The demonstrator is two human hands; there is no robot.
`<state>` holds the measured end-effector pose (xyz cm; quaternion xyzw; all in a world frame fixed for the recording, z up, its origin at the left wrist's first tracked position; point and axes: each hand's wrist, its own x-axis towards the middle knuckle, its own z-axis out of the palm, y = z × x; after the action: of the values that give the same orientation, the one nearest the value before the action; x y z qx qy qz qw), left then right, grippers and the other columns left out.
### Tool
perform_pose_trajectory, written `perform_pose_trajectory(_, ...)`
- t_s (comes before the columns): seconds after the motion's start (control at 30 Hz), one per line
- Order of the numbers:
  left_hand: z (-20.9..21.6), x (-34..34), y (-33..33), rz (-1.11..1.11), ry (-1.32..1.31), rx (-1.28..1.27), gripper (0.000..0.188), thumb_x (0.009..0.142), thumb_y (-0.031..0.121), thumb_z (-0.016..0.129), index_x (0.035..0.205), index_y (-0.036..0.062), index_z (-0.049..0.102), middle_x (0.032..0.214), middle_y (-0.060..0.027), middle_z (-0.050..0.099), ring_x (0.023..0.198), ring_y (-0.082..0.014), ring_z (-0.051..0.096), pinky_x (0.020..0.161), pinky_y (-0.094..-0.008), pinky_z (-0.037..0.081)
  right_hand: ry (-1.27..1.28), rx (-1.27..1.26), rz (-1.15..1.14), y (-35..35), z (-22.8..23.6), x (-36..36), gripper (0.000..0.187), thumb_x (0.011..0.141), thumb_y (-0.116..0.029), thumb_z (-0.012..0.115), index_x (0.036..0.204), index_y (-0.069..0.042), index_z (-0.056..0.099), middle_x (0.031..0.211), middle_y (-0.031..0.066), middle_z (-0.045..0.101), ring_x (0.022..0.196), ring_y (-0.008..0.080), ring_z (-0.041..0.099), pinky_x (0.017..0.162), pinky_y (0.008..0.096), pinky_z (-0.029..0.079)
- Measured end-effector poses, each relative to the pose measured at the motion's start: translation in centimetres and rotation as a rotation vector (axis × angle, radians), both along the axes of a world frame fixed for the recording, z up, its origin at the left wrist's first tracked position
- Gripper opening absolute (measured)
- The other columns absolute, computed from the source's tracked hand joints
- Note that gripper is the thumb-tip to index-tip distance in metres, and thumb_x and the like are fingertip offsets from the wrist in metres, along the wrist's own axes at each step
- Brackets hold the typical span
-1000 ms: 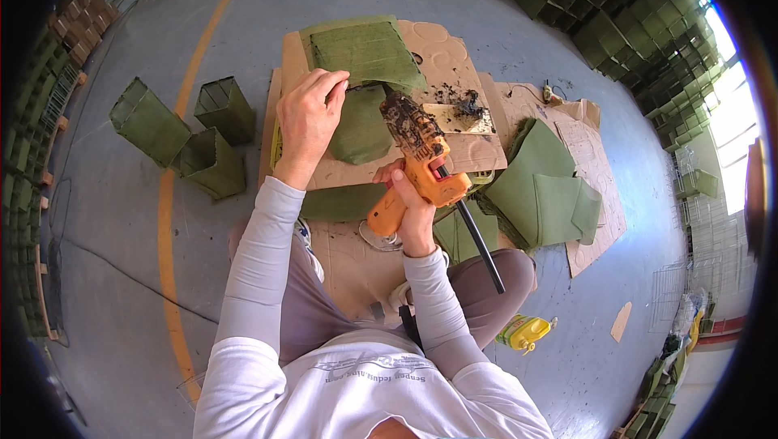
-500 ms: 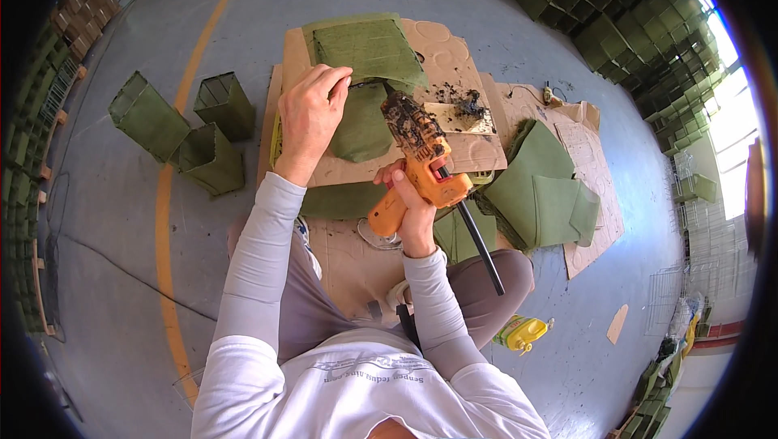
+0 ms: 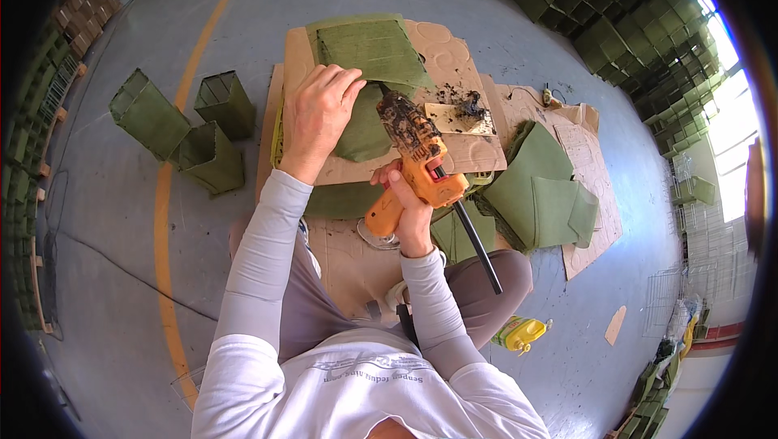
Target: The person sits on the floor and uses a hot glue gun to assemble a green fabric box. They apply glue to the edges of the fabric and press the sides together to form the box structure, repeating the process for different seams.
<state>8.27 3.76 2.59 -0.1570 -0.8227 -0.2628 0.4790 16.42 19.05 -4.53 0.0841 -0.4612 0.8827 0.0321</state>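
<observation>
The left hand [image 3: 321, 119] has slid a little rightward with the lower edge of the upper green felt panel [image 3: 373, 44] — its fingertips are bent together at that edge, though whether they pinch it I cannot tell. The right hand [image 3: 412, 210] grasps the orange hot-glue gun [image 3: 423, 165], whose black-crusted front end now sits closer to those fingers, so fingers and nozzle seem to be working one short stretch of edge. The panel lies on the cardboard sheet [image 3: 444, 49], overlapping a second felt piece [image 3: 362, 133].
</observation>
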Motion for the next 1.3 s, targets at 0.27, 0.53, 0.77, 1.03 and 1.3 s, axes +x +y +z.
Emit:
perform_pose_trajectory(0.27,-0.3,-0.8,0.2,0.044,-0.012,0.077,0.009,0.076,0.01,0.071,0.082,0.0058,0.066,0.073,-0.0051,0.062,0.066,-0.023,0.06,0.058,-0.0323,0.047,-0.021,-0.057,-0.055,0.8,-0.3,-0.7,0.012,0.086,-0.006,0.058,0.094,-0.001,0.051,0.081,0.0066,0.054,0.077,0.0184,0.055,0.074,0.0326,0.045)
perform_pose_trajectory(0.53,-0.4,-0.6,0.3,0.024,-0.011,0.047,0.011,0.075,0.013,0.072,0.082,0.0066,0.067,0.073,-0.0026,0.06,0.068,-0.0205,0.059,0.057,-0.0317,0.048,0.021,-0.003,-0.044,0.5,0.3,-0.3,0.013,0.086,-0.004,0.057,0.096,0.0,0.05,0.082,0.0068,0.052,0.078,0.02,0.055,0.075,0.0331,0.044)
perform_pose_trajectory(0.77,-1.4,-1.3,0.2,0.061,0.024,0.045,0.01,0.074,0.016,0.072,0.077,0.0077,0.066,0.07,0.0,0.058,0.068,-0.0168,0.057,0.057,-0.0296,0.049,0.0,0.012,-0.079,1.4,-0.4,-0.9,0.013,0.086,-0.005,0.057,0.096,-0.001,0.049,0.082,0.0073,0.053,0.078,0.0208,0.056,0.075,0.033,0.043)
perform_pose_trajectory(1.03,-1.5,-1.4,0.2,0.069,0.008,0.037,0.012,0.074,0.018,0.072,0.077,0.0071,0.067,0.07,-0.0003,0.057,0.066,-0.0171,0.057,0.057,-0.0309,0.049,0.024,0.099,-0.118,1.6,-0.3,-1.2,0.013,0.087,-0.01,0.056,0.094,-0.001,0.051,0.081,0.0073,0.054,0.078,0.0227,0.055,0.076,0.0332,0.042)
perform_pose_trajectory(1.3,-1.6,-1.7,0.1,0.079,0.045,0.043,0.01,0.076,0.017,0.071,0.075,0.008,0.066,0.07,0.0004,0.057,0.068,-0.0166,0.057,0.057,-0.0305,0.049,0.015,0.144,-0.182,2.3,-0.1,-1.5,0.013,0.087,-0.012,0.056,0.093,-0.001,0.053,0.079,0.0084,0.054,0.076,0.0229,0.055,0.073,0.0326,0.042)
